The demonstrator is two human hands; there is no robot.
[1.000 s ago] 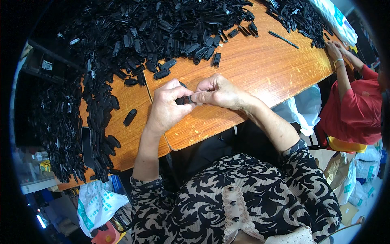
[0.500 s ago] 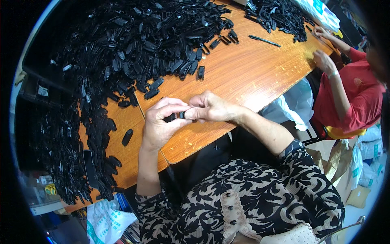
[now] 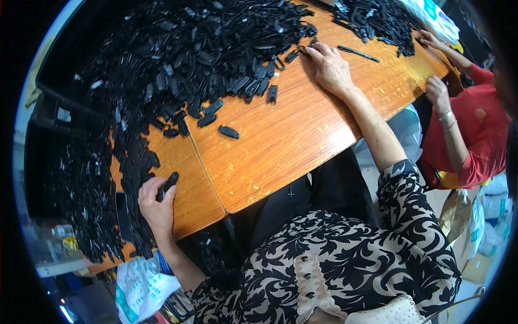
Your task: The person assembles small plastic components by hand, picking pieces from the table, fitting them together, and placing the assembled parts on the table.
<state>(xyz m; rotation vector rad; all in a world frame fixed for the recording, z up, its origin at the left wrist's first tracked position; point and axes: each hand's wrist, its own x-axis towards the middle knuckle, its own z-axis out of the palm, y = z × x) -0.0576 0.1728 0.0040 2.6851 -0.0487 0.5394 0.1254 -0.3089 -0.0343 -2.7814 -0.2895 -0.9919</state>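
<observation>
My left hand (image 3: 157, 208) is low on the left part of the table, its thumb and fingers closed round a slim black plastic casing (image 3: 171, 181). My right hand (image 3: 333, 70) reaches to the far edge of the big pile. Its bent fingertips pinch at a small black plastic frame (image 3: 303, 49), partly covered by the fingers. Between the hands, one black casing (image 3: 229, 132) lies alone on the wood. Another casing (image 3: 272, 94) lies by the pile's edge.
A large heap of black plastic parts (image 3: 199, 59) covers the table's (image 3: 280, 146) far left. A phone-like dark slab (image 3: 123, 217) lies among them. A black pen (image 3: 359, 53) lies right of my right hand. A second heap (image 3: 377, 24) is near a co-worker in red (image 3: 475, 121).
My hands were together around a small black piece and have parted: the left went down-left to a casing, the right went far to the frames. A casing now lies on the table between them.
</observation>
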